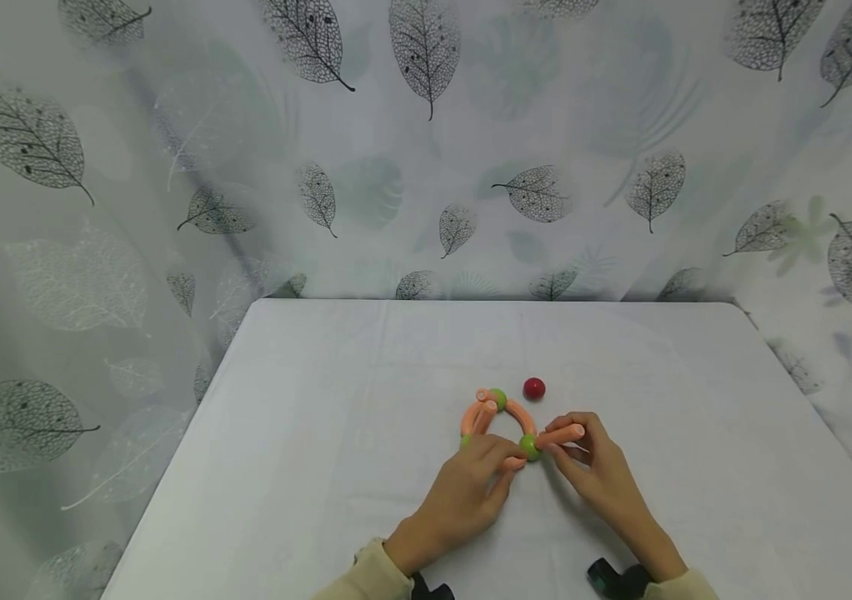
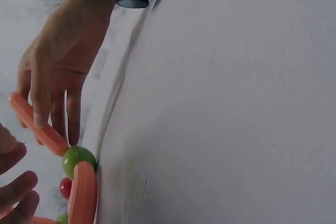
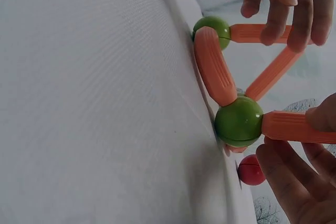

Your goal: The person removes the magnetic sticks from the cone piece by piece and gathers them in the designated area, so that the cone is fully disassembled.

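In the head view, orange magnetic rods and green balls form a ring on the white table. My right hand pinches a straight orange rod between thumb and fingers; its end meets a green ball. A curved rod links that ball to another green ball, from which a second straight rod stands up. My left hand hovers at the ring's near side, fingers loosely bent and apart from the curved rod in the left wrist view. A third green ball sits at the far side.
A loose red ball lies just beyond the ring, to its right. Around the ring spreads the white tablecloth. Behind the table hangs a leaf-patterned curtain. Dark camera mounts sit at both wrists.
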Tool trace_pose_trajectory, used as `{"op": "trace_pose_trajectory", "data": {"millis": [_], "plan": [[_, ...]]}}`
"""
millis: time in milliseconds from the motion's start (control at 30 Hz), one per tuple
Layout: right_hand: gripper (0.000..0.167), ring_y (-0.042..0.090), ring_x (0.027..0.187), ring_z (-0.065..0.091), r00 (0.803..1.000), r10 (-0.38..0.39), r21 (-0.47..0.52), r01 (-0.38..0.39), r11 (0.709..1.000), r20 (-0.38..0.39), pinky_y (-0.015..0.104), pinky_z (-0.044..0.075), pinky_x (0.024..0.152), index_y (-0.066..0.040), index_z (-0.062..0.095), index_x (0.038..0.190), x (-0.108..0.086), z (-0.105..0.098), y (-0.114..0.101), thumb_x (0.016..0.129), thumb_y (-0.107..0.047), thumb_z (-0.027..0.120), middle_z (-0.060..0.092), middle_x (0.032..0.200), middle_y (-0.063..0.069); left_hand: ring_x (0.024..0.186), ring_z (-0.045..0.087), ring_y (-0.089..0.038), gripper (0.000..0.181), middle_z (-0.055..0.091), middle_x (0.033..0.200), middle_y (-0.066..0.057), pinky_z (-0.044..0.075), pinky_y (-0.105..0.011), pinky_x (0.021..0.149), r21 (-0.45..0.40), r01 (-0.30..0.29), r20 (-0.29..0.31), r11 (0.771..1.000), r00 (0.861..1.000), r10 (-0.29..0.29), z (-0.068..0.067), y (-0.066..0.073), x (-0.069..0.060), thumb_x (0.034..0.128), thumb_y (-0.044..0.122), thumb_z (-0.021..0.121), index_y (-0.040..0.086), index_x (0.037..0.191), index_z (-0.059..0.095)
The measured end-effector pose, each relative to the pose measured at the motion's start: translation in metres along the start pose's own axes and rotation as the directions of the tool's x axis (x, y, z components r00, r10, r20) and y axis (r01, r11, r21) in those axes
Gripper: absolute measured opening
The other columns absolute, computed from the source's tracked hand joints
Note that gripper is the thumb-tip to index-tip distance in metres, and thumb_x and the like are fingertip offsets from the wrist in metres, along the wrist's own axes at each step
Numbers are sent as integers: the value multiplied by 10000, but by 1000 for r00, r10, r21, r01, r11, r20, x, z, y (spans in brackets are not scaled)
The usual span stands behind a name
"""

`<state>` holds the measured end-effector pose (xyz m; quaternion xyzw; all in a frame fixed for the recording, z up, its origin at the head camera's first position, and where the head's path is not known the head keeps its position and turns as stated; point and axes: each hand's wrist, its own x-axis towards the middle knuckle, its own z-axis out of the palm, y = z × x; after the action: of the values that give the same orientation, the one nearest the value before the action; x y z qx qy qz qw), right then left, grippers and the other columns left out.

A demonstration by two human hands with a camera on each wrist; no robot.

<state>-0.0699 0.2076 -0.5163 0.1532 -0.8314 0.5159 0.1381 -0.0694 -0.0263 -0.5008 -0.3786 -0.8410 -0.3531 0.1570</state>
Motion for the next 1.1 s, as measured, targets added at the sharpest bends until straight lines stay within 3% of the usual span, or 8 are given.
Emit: {"op": "trace_pose_trajectory", "data": {"millis": [100, 233, 400, 600, 733, 933, 1100], "plan": [[447, -54, 1050, 678, 1000, -20, 34, 20, 999, 12, 137, 576, 837, -4, 531, 1248, -2, -3, 2, 876, 125, 744, 696, 1133, 112, 1147, 635, -87, 346, 681, 1199, 40, 530, -201, 976, 41, 14, 46, 999, 999, -16, 4, 4, 3, 938, 58, 732, 126, 1270, 664], [420, -55, 1050, 678, 999, -32, 32, 31, 999, 24, 132, 570, 843, 12, 525, 1226, -5, -7, 4, 881, 138, 729, 708, 1134, 132, 1140, 636, -90, 448, 675, 1228, 22, 531, -192, 967, 88, 11, 65, 996, 998, -17, 10, 5, 6, 920, 66, 742, 126, 1345, 613], [371, -81, 1054, 655, 999, -46, -16, 47, 999, 22, 118, 559, 849, 8, 553, 1157, -8, -12, 4, 866, 151, 734, 714, 1119, 121, 1157, 624, -96, 426, 670, 1252, 32, 515, -209, 1001, 144, 1, 75, 990, 997, -12, 18, 4, 12, 938, 91, 718, 129, 1346, 603], [382, -32, 970, 669, 998, -67, -111, 68, 991, 10, 103, 550, 794, -53, 623, 1121, -11, -19, 2, 829, 139, 778, 729, 1082, 73, 1225, 617, -134, 379, 662, 1293, 35, 488, -263, 1088, 281, -26, 134, 959, 991, -12, 26, 5, 23, 962, 173, 702, 137, 1331, 625], [381, -20, 876, 668, 998, -62, -173, 61, 983, 5, 86, 527, 755, -79, 652, 1108, -14, -23, 2, 818, 120, 800, 742, 1035, 44, 1159, 637, -138, 355, 667, 1277, 36, 524, -245, 1001, 364, -58, 158, 930, 987, 0, 32, 6, 29, 965, 208, 712, 161, 1311, 647], [388, -37, 817, 617, 998, -53, -251, 46, 967, -22, 81, 489, 736, -89, 681, 1074, -16, -28, 4, 779, 109, 835, 736, 962, 0, 1048, 631, -132, 286, 681, 1186, 62, 545, -225, 811, 519, -123, 193, 846, 981, 24, 44, 7, 37, 968, 266, 695, 205, 1247, 677], [391, -8, 761, 537, 998, -50, -307, 33, 951, -46, 134, 432, 674, -116, 694, 1046, -18, -31, 5, 756, 93, 852, 701, 904, -49, 989, 604, -126, 212, 678, 1125, 60, 510, -220, 676, 584, -149, 223, 798, 975, 19, 50, 9, 43, 970, 291, 693, 212, 1167, 697]]}}
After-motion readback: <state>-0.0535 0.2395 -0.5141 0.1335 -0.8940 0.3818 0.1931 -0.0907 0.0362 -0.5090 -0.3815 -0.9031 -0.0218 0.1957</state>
